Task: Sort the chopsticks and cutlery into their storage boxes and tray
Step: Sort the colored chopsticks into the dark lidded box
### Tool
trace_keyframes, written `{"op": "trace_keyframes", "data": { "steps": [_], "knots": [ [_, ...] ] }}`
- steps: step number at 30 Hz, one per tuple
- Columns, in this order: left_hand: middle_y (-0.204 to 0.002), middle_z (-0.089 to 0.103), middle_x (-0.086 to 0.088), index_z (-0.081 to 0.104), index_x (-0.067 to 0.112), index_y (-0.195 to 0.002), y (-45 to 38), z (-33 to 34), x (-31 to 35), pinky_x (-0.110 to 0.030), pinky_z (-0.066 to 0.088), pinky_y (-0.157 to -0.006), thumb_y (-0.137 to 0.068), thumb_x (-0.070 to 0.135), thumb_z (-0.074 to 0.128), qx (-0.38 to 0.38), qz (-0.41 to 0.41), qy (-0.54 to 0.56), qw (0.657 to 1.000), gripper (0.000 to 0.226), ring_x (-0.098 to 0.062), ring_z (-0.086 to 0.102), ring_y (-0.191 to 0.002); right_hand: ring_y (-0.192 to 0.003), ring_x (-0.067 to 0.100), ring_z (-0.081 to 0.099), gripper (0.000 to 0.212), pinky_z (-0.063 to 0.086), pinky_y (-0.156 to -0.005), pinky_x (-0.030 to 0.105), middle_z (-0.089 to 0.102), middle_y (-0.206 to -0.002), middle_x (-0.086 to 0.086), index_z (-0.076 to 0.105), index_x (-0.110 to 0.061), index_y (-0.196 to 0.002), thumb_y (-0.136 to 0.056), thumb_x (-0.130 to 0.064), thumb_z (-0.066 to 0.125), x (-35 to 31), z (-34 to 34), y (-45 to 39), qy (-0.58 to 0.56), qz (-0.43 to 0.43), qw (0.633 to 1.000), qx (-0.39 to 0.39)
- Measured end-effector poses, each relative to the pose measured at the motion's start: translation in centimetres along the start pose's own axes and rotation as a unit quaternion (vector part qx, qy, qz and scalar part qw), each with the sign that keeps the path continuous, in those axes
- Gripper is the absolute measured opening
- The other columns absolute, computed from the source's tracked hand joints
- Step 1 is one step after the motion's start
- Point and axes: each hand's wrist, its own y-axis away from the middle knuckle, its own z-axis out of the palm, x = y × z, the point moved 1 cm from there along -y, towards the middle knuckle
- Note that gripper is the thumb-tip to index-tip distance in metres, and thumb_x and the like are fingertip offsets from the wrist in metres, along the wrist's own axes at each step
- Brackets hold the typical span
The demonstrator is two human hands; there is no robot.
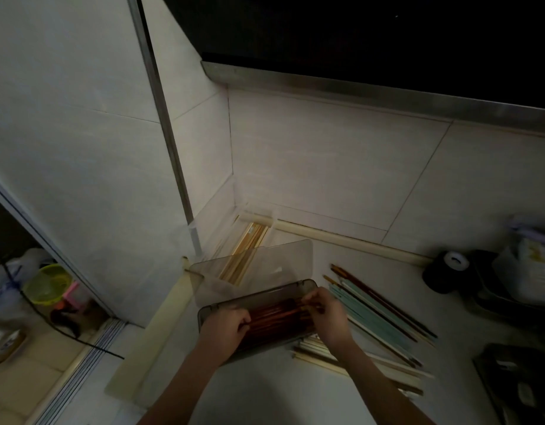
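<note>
Squaring a bundle of reddish-brown chopsticks (277, 314) inside the smoky open-lidded storage box (308, 286) on the counter, the left hand (225, 326) and right hand (326, 311) pinch opposite ends. Keeping tips level should let them settle flat; pale green chopsticks (372, 314) wait just right.

Two bare forearms were seen entering from the bottom edge, no sleeves were worn below the elbow, the left hand (226, 325) and right hand (328, 315) were ungloved, nothing was worn at wrists or fingers
</note>
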Motion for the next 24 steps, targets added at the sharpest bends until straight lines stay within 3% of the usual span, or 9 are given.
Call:
{"op": "trace_keyframes", "data": {
  "steps": [2, 6, 10, 13, 18, 24],
  "knots": [
    [-0.107, 0.062, 0.007, 0.063, 0.026, -0.105, -0.1, 0.1, -0.1, -0.023, 0.044, -0.077, -0.090, 0.030, 0.055, -0.004, -0.005, 0.000, 1.000, 0.017, -0.011, 0.057, -0.097, -0.090, 0.005, 0.063, 0.039, 0.047, -0.073, 0.019, 0.067, -0.091, -0.006, 0.056, -0.027, -0.077, -0.084, 0.011, 0.049, 0.2, -0.1, 0.0, 0.003, -0.003, 1.000, 0.001],
    [-0.108, 0.061, 0.007, 0.062, 0.027, -0.105, -0.3, 0.4, -0.2, -0.025, 0.044, -0.078, -0.091, 0.030, 0.053, -0.011, -0.006, -0.011, 1.000, 0.018, -0.012, 0.057, -0.099, -0.082, -0.002, 0.061, 0.038, 0.044, -0.067, 0.009, 0.065, -0.088, -0.005, 0.058, -0.022, -0.079, -0.084, 0.014, 0.046, 0.3, -0.6, 0.0, -0.009, -0.009, 1.000, 0.012],
    [-0.107, 0.062, 0.006, 0.063, 0.027, -0.105, -0.5, 0.6, -0.2, -0.027, 0.048, -0.079, -0.090, 0.029, 0.054, -0.014, -0.015, -0.013, 1.000, 0.017, -0.013, 0.058, -0.097, -0.085, 0.013, 0.063, 0.030, 0.048, -0.070, 0.023, 0.065, -0.086, -0.001, 0.060, -0.016, -0.080, -0.084, 0.013, 0.050, 0.8, -2.0, -0.3, -0.055, -0.002, 0.998, 0.042],
    [-0.107, 0.062, 0.005, 0.064, 0.025, -0.103, -0.6, 0.6, -0.2, -0.028, 0.049, -0.079, -0.089, 0.027, 0.055, -0.005, -0.018, -0.011, 1.000, 0.016, -0.014, 0.059, -0.096, -0.088, 0.013, 0.060, 0.028, 0.044, -0.075, 0.018, 0.064, -0.087, 0.001, 0.058, -0.014, -0.078, -0.085, 0.012, 0.053, 1.4, -3.8, -0.7, -0.052, -0.005, 0.994, 0.094],
    [-0.104, 0.063, 0.005, 0.064, 0.024, -0.100, -0.8, 0.7, 0.3, -0.028, 0.047, -0.078, -0.087, 0.022, 0.055, 0.020, -0.021, 0.006, 1.000, 0.016, -0.015, 0.059, -0.097, -0.094, 0.022, 0.060, 0.013, 0.043, -0.081, 0.028, 0.064, -0.093, 0.005, 0.062, -0.011, -0.090, -0.089, 0.001, 0.056, 3.9, -6.7, -1.5, 0.032, 0.013, 0.989, 0.143],
    [-0.104, 0.064, 0.005, 0.064, 0.023, -0.100, -1.2, 0.8, 1.0, -0.027, 0.045, -0.079, -0.086, 0.019, 0.054, 0.029, -0.016, 0.016, 0.999, 0.018, -0.015, 0.057, -0.098, -0.113, 0.032, 0.055, 0.030, 0.045, -0.093, 0.035, 0.058, -0.122, 0.018, 0.058, -0.002, -0.119, -0.093, 0.005, 0.044, 7.5, -10.0, -2.5, 0.209, 0.083, 0.972, 0.071]
  ]
}}
